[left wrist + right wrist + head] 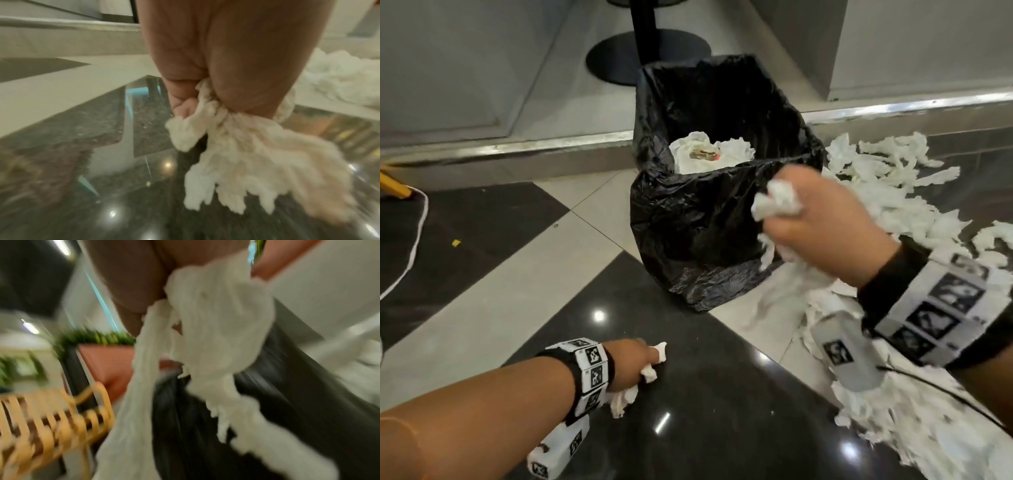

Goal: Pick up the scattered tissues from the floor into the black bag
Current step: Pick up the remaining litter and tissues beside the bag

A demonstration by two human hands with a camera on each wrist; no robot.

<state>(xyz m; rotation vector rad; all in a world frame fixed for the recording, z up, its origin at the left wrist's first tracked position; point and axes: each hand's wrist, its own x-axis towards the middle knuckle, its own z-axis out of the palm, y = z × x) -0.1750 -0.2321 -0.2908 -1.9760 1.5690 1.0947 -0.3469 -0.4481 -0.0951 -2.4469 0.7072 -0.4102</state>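
Observation:
A black bag (709, 219) stands open on the tiled floor, with white tissues (710, 152) inside. My right hand (815, 219) is raised beside the bag's front right corner and grips a bunch of white tissues (777, 202) that trail down. The right wrist view shows that bunch (218, 324) hanging in front of the black bag (287, 402). My left hand (633, 365) is low over the dark tile in front of the bag. It grips a small wad of tissue (650, 371), seen crumpled in the fist (236, 151) in the left wrist view.
Many loose white tissues (893, 205) cover the floor right of the bag and down the right side (914, 421). A metal step edge (517, 147) runs behind. A black table base (643, 51) stands behind the bag. A white cable (414, 240) lies at left.

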